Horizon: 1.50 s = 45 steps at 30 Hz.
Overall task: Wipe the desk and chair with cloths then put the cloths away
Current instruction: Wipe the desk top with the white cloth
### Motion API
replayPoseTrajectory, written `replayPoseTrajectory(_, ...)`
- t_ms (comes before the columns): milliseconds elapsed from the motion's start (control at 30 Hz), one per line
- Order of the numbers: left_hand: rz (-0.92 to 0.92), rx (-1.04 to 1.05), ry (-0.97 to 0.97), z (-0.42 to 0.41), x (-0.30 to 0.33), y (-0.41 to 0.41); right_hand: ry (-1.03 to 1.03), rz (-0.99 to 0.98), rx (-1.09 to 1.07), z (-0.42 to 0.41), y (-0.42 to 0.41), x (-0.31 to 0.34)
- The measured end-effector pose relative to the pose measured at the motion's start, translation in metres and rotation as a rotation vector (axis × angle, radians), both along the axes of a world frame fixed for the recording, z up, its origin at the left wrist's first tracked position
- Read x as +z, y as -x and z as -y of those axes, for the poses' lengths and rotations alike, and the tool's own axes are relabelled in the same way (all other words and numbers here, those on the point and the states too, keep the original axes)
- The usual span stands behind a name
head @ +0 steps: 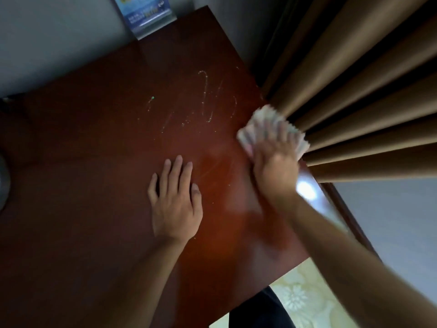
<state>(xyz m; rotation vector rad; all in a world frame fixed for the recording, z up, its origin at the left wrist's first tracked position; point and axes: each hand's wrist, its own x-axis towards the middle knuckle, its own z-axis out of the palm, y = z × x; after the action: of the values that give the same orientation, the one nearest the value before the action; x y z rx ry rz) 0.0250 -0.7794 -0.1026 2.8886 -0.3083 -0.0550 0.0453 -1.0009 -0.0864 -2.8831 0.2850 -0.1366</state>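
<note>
Right now the right hand (pixel 274 162) presses a pale cloth (pixel 272 129) flat against the dark red-brown bench (pixel 94 162), close to the bench's right edge and just beside the folds of a tan curtain (pixel 354 91). Its fingers (pixel 268 132) lie spread and mostly straight over the cloth, pressing down rather than pinching; both hand and cloth are blurred, so the finer detail of the hold cannot be made out. The cloth shows beyond the fingertips on the far side and to either side of the hand.

The left hand (pixel 175 204) rests palm-down on the bare bench, nearer and to the left of the right hand, apart from the cloth. Its fingers are straight and close together, holding nothing.

Farther out on the bench, left of the cloth, thin pale streaks (pixel 203 102) of residue run across the wood. At the far corner, against the grey wall (pixel 47 43), stands a clear stand holding a blue printed card (pixel 146 15). A rounded grey object (pixel 3 181), only partly in view, sits at the left edge. Below the bench's near edge, a pale floral-patterned floor (pixel 305 294) shows.
</note>
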Motion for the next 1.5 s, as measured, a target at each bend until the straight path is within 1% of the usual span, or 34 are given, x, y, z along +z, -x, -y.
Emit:
replayPoseTrajectory(100,0.031,-0.012,-0.013,-0.004,-0.002,0.001,-0.066,0.022,0.289,-0.057,0.059,-0.008)
replayPoseTrajectory(133,0.035,-0.016,-0.009,-0.003,-0.002,0.0,-0.083,0.029,0.353,-0.057,0.066,-0.01)
replayPoseTrajectory(200,0.04,-0.006,-0.004,-0.002,-0.004,0.0,-0.057,0.029,0.434,-0.032,0.047,-0.01)
replayPoseTrajectory(267,0.037,0.006,-0.002,-0.001,-0.004,0.0,-0.004,0.023,0.296,0.001,0.006,-0.008)
replayPoseTrajectory(333,0.041,0.007,-0.001,-0.001,-0.006,0.0,-0.009,0.014,0.065,0.025,-0.033,-0.002)
replayPoseTrajectory(367,0.044,0.008,0.0,-0.001,-0.006,0.0,-0.034,-0.005,-0.006,0.024,-0.041,0.001)
replayPoseTrajectory(400,0.053,0.008,0.006,-0.001,-0.007,0.0,-0.028,-0.009,-0.016,0.013,-0.039,0.003)
replayPoseTrajectory(433,0.06,0.005,0.012,-0.001,-0.007,0.0,-0.018,0.005,0.046,-0.003,-0.025,0.002)
replayPoseTrajectory(533,0.082,-0.005,0.012,-0.004,-0.008,0.0,-0.086,0.02,0.419,-0.053,0.051,-0.001)
replayPoseTrajectory(600,0.077,-0.013,0.009,-0.004,-0.009,-0.001,-0.084,0.013,0.554,-0.043,0.066,-0.002)
replayPoseTrajectory(633,0.07,-0.009,0.01,-0.003,-0.009,0.001,-0.053,0.025,0.563,-0.026,0.057,-0.002)
replayPoseTrajectory(667,0.07,-0.004,0.009,-0.005,-0.008,0.0,-0.046,0.043,0.517,-0.013,0.039,-0.004)
replayPoseTrajectory(733,0.07,0.001,0.015,-0.002,-0.01,-0.001,0.001,0.07,0.325,0.022,-0.001,-0.002)
replayPoseTrajectory(767,0.074,0.002,0.011,-0.002,-0.01,-0.001,-0.007,0.066,0.228,0.028,-0.016,0.0)
replayPoseTrajectory(833,0.08,0.006,0.015,-0.003,-0.011,0.0,-0.074,0.055,0.09,0.01,-0.017,0.0)
replayPoseTrajectory(867,0.087,0.007,0.023,-0.002,-0.011,0.0,-0.099,0.058,0.087,-0.007,-0.003,-0.003)
replayPoseTrajectory(900,0.096,0.007,0.03,-0.001,-0.01,0.0,-0.123,0.056,0.14,-0.029,0.018,-0.005)
replayPoseTrajectory(1000,0.081,-0.029,0.03,-0.004,-0.006,-0.001,-0.155,0.037,0.395,-0.075,0.088,-0.004)
replayPoseTrajectory(1067,0.058,-0.016,0.043,-0.005,-0.003,-0.002,-0.122,0.01,0.484,-0.064,0.092,-0.003)
replayPoseTrajectory(1100,0.051,-0.002,0.058,-0.005,-0.002,-0.002,-0.111,0.005,0.457,-0.054,0.083,-0.003)
replayPoseTrajectory(1133,0.043,0.005,0.077,-0.005,0.0,-0.003,-0.105,0.009,0.381,-0.044,0.069,-0.003)
replayPoseTrajectory(1200,0.022,0.002,0.123,-0.008,0.003,-0.003,-0.108,0.026,0.137,-0.029,0.035,0.0)
replayPoseTrajectory(1267,-0.006,-0.013,0.178,-0.013,0.007,-0.003,-0.148,0.038,-0.063,-0.042,0.025,0.003)
replayPoseTrajectory(1300,-0.002,-0.009,0.2,-0.021,0.009,-0.002,-0.165,0.042,-0.107,-0.062,0.033,0.002)
replayPoseTrajectory(1333,0.018,0.01,0.212,-0.029,0.01,0.0,-0.18,0.04,-0.087,-0.085,0.049,0.0)
replayPoseTrajectory(1400,0.046,0.023,0.198,-0.054,0.01,0.01,-0.195,0.026,0.062,-0.135,0.095,-0.003)
replayPoseTrajectory(1433,0.032,-0.009,0.167,-0.067,0.009,0.015,-0.191,0.033,0.146,-0.15,0.117,-0.004)
replayPoseTrajectory(1500,-0.016,-0.125,0.086,-0.09,0.004,0.028,-0.159,0.039,0.252,-0.149,0.13,-0.006)
